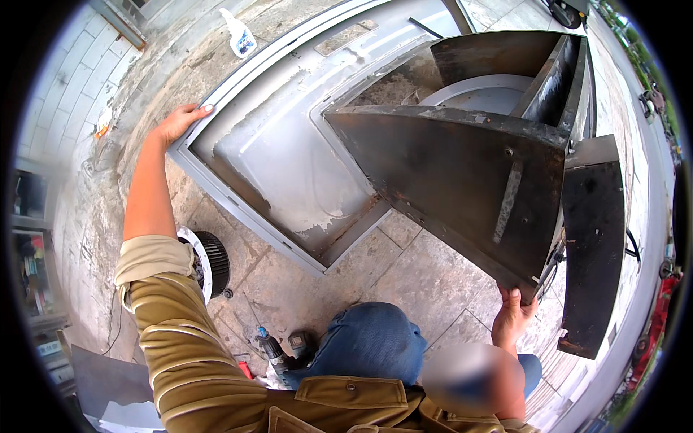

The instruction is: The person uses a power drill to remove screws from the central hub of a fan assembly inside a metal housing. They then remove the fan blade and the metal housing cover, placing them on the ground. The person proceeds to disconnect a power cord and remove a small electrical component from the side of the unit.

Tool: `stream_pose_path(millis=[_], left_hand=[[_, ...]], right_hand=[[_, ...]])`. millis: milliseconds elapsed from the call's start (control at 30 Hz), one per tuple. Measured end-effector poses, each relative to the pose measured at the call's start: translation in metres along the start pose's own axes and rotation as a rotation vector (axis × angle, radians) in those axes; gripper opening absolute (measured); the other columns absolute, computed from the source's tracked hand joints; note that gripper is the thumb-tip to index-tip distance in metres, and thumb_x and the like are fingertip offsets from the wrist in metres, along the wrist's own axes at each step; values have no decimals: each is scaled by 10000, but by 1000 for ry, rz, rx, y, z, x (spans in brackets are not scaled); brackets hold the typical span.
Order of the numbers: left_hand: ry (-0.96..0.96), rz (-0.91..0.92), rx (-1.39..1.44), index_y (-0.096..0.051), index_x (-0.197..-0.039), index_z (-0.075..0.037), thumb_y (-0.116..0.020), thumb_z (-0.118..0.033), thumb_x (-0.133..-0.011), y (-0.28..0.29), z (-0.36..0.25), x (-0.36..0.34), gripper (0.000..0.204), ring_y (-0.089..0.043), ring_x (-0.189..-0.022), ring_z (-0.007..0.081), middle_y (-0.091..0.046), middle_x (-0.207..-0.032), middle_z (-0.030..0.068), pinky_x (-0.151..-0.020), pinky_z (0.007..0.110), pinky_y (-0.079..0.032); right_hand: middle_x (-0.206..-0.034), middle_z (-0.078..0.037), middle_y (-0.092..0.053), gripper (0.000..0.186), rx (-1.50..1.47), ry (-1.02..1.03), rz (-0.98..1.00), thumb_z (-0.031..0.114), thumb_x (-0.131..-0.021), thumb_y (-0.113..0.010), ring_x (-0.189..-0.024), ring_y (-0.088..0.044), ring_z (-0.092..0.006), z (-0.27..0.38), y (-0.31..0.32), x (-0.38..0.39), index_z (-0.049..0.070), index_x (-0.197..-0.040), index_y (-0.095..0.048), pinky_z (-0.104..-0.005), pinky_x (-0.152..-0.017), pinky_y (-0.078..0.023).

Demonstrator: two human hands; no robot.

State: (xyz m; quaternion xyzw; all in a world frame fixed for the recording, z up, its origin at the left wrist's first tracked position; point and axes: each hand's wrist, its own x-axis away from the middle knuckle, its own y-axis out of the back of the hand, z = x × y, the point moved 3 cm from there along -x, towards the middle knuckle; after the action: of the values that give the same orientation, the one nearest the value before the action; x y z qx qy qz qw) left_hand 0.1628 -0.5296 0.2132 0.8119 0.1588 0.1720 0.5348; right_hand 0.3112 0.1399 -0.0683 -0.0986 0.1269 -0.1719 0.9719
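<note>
Lying ahead, the tray (289, 162) has its long axis from near left to far right, the box (440, 155) at its right; the left hand (179, 123) is clamped on the tray's left corner, the right hand (511, 319) on the box's near corner.

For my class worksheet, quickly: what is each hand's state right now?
Left hand: holding the grey metal frame by its edge.
Right hand: holding the dark metal box by its lower corner.

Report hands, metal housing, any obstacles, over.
Left hand gripping rim of grey panel. Right hand gripping near corner of dark housing. Drill on floor beside left knee, clear of hands.
</note>
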Motion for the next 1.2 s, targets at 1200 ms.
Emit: stream_pose_path(millis=[1200], left_hand=[[473,388,702,-279,-1394,87,-660,-614,-741,-9,82,77,1032,-489,-1205,334,-431,-1330,295,-992,404,-397]], right_hand=[[-1109,-117,-584,365,131,-61,173,258,-909,-625,-1029,-581,-213,189,-144,-347,-10,-1143,-543,-370,-918,-500]])
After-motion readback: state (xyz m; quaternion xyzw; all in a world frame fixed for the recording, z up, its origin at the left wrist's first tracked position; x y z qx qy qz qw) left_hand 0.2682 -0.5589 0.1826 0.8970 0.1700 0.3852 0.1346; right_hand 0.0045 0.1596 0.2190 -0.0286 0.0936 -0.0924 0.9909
